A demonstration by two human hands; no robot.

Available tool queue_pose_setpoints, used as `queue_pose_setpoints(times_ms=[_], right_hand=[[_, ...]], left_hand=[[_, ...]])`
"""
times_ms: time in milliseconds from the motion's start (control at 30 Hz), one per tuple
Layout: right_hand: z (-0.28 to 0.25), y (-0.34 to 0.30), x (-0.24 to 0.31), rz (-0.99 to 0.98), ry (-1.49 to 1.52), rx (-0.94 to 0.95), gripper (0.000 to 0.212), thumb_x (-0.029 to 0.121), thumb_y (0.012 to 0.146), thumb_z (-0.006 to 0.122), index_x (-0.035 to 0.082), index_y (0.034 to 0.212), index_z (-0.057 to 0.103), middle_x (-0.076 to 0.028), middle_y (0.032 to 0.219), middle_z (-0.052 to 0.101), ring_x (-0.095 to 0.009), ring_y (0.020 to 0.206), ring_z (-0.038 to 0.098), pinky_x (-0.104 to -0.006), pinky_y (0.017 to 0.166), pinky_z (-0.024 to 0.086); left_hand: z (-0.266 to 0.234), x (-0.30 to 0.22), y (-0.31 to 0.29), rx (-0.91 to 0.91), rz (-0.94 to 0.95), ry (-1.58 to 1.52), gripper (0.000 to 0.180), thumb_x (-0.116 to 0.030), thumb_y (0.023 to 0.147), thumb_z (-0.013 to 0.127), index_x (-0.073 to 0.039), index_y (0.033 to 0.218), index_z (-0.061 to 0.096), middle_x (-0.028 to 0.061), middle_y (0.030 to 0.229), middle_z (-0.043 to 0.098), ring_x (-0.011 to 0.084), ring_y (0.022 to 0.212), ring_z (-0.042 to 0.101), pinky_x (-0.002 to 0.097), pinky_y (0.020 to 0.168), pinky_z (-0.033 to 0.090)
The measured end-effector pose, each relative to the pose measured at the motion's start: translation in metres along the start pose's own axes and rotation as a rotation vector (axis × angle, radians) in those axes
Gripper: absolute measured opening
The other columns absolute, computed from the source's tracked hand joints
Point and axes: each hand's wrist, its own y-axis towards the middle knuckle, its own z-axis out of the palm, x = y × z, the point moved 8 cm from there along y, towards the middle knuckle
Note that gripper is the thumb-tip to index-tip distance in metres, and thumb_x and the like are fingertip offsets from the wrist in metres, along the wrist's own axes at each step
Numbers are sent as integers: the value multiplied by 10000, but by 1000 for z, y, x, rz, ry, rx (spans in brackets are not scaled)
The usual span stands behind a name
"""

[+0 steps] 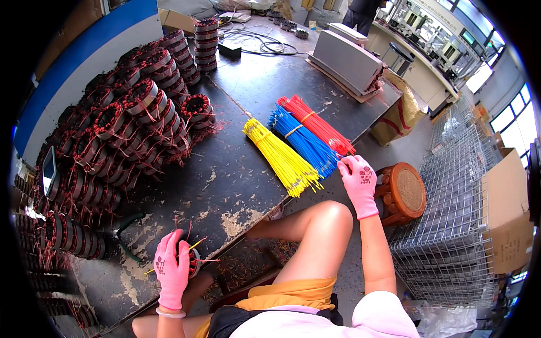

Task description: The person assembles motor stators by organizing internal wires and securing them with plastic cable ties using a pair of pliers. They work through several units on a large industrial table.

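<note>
My left hand (172,265), in a pink glove, is closed around a small motor stator (194,262) at the table's near edge. Yellow and red wire ends stick out of the stator, partly hidden by the fingers. My right hand (359,181), gloved in pink too, pinches at the near end of the wire bundles, where blue and red meet; which wire it has is too small to tell. Side by side lie a yellow wire bundle (282,158), a blue wire bundle (304,141) and a red wire bundle (316,125), each tied with a band.
A large heap of wound stators (135,124) covers the table's left side. Green-handled pliers (127,239) lie near the left hand. A grey metal box (346,62) stands at the far right of the worn black table (236,203). Beyond are a wooden stool (403,194) and a wire cage (445,248).
</note>
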Motion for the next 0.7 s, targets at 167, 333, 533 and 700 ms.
queue_pose_setpoints(times_ms=[167,333,533,700], right_hand=[[1,3,-17,220,243,31,349,394,889,780,84,1035,711,-80,928,704,-241,800,695,-384,738,541],[4,7,-7,149,143,55,490,479,879,769,91,1170,702,-85,1006,703,-223,830,701,-377,756,543],[37,10,4,89,58,223,264,353,896,748,99,961,715,-84,951,711,-274,899,702,-400,796,537],[19,13,13,11,-14,31,175,275,921,720,103,903,691,-85,935,706,-284,912,687,-406,788,532]], left_hand=[[-1,-3,0,3,-19,0,302,-187,991,605,-12,1229,666,163,1208,668,361,1126,636,428,984,497],[0,-1,0,7,-30,-11,303,-196,991,608,-21,1229,670,156,1215,666,354,1130,634,423,988,495],[0,0,0,2,-38,-11,304,-204,987,616,-21,1223,674,152,1213,668,349,1129,635,423,987,496],[-1,-1,0,3,-35,-8,305,-200,981,629,-22,1225,674,152,1205,670,352,1123,637,425,982,498]])
